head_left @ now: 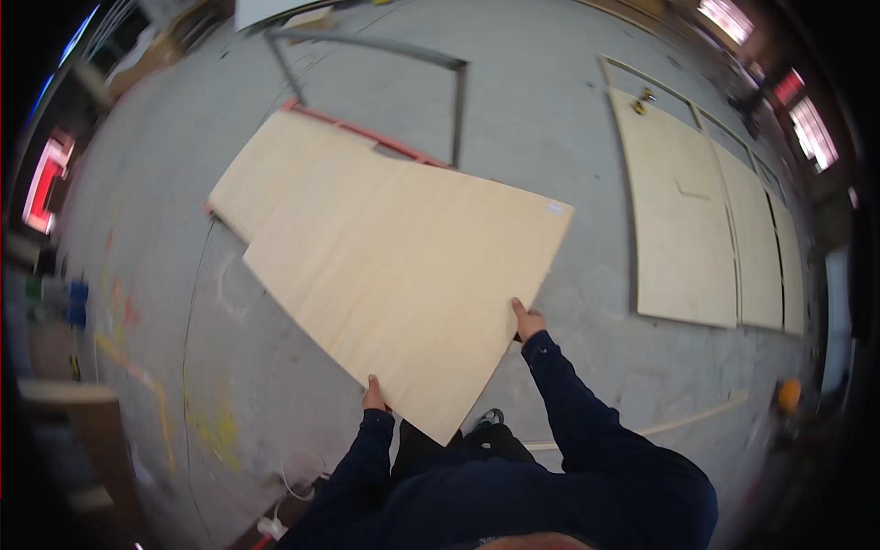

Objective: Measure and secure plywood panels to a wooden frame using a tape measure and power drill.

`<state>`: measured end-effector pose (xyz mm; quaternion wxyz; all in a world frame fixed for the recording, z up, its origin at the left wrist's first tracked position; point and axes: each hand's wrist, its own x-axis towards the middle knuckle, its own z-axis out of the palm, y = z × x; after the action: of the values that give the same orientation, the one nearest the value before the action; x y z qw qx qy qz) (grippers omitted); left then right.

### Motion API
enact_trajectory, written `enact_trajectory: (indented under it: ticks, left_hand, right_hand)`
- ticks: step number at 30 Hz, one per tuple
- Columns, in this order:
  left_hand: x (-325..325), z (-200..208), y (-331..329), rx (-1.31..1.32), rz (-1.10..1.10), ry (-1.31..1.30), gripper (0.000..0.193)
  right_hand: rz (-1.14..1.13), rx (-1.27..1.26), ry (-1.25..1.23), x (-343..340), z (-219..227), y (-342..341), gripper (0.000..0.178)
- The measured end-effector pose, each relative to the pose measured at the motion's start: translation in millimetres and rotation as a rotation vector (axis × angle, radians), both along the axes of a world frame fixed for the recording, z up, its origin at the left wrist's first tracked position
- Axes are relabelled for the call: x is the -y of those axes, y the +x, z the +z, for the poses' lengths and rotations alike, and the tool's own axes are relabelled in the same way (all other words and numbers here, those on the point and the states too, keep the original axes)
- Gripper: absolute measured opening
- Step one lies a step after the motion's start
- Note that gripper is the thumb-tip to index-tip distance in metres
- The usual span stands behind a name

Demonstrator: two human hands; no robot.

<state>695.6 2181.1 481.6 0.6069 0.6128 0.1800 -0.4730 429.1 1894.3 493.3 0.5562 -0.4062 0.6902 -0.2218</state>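
Note:
A large pale plywood sheet (403, 275) is held in front of me, slanting away to the upper left. My left hand (374, 395) grips its near left edge, thumb on top. On its right edge, further out, my right hand (527, 321) grips it the same way. The fingers of both hands are hidden under the sheet. Beyond it, partly covered by its far end, another pale board (284, 151) lies on a red-edged cart or frame (394, 145). A grey metal bar (367, 39) rises from that frame like a handle.
To the right, several pale panels (683, 220) lie in a row on wooden framing, with a yellow-and-black power drill (643, 101) on one. A thin wooden strip (692, 417) lies on the grey floor (541, 110). A cable (291, 481) is low on the left.

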Motion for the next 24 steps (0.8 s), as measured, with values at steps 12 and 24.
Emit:
enact_trajectory:
  ticks: [12,24]
  left_hand:
    - [25.8,45.8,-132.4,-0.272,-0.253,0.081,0.058]
    - [56.3,-63.6,-44.4,-0.274,-0.022,-0.470,0.078]
  right_hand:
    - [-0.282,-0.473,-0.140,51.3,144.7,-172.3,0.077]
    - [-0.197,-0.776,-0.256,89.3,210.6,-196.8,0.064]
